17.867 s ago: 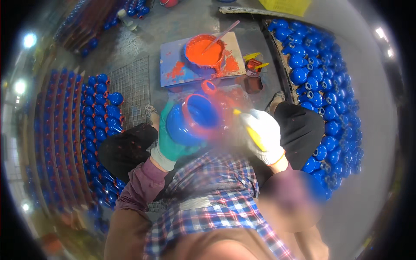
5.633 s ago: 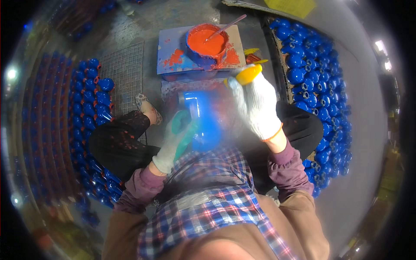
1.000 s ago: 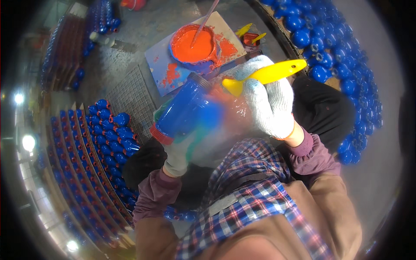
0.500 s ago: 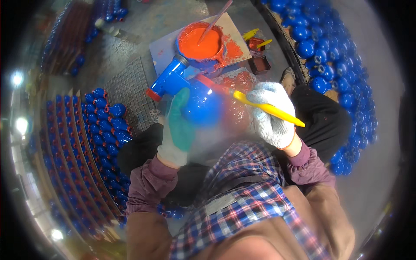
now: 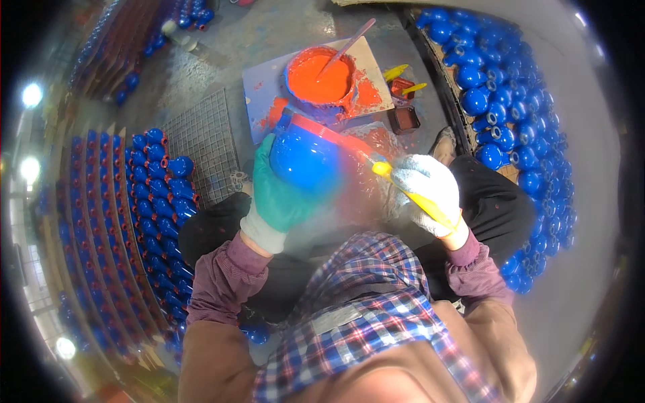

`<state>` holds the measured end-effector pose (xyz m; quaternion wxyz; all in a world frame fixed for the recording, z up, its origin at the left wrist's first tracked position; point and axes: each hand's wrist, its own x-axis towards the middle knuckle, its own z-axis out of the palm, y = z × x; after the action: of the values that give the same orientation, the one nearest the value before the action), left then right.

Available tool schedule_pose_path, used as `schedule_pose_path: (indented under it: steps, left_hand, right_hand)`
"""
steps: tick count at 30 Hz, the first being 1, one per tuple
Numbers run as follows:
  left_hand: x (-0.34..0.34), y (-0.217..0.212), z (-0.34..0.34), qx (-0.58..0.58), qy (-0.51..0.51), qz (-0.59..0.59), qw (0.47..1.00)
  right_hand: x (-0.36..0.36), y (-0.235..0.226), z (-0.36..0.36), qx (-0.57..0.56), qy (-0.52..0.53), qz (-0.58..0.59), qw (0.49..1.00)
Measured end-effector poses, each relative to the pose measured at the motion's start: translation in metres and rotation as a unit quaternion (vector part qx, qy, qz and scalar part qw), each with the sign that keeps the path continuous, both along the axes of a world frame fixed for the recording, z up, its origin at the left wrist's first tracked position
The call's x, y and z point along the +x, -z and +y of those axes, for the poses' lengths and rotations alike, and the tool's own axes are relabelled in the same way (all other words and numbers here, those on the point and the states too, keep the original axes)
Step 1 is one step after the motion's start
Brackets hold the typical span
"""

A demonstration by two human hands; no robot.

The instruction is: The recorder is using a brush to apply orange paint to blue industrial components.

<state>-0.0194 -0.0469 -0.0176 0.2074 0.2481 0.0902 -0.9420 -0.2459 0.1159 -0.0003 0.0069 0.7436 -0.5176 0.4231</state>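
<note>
My left hand (image 5: 282,198), in a green-palmed white glove, is wrapped round a glossy blue rounded fitting (image 5: 306,158), like a valve body, held above my lap. Its far rim is red, and a red-ended neck shows at the upper left. In a white knit glove, my right hand (image 5: 430,191) grips a paintbrush (image 5: 383,169) by its yellow handle. The brush points left toward the red rim; its bristle end is blurred, so contact is hard to tell. Beyond the fitting stands a bucket of orange-red paint (image 5: 322,77) with a stick in it.
The bucket rests on a paint-smeared board (image 5: 259,87). Small square pots (image 5: 405,119) and yellow-handled brushes (image 5: 396,72) lie to its right. Wire mesh (image 5: 201,144) is on the floor. Blue fittings with red ends (image 5: 158,201) line the left; many blue fittings (image 5: 494,101) fill the right.
The fitting has turned in my left hand, so its side neck is now mostly foreshortened behind the body. My right hand has moved slightly down with the brush tilted more steeply.
</note>
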Motion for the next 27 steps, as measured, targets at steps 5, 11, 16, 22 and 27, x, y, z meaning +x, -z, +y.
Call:
schedule_pose_path:
  steps: [5,11,16,22,27]
  left_hand:
    - [0.007,0.002,0.004,-0.126,-0.032,-0.033,0.991]
    - [0.035,0.005,0.005,-0.686,0.032,-0.387,0.615]
    - [0.037,-0.015,0.009,-0.928,-0.122,-0.345,0.066]
    - [0.040,-0.007,0.019,-0.946,-0.078,-0.307,-0.066]
    - [0.040,0.002,0.019,-0.945,-0.082,-0.307,-0.072]
  right_hand:
    - [-0.005,-0.002,0.005,0.013,-0.001,-0.066,0.998]
    - [-0.007,-0.024,-0.024,0.075,0.207,-0.318,0.922]
    - [-0.034,-0.053,-0.080,0.237,0.120,-0.257,0.929]
    - [-0.028,-0.031,-0.104,0.399,0.074,-0.161,0.900]
    - [-0.017,-0.035,-0.097,0.439,0.053,-0.141,0.886]
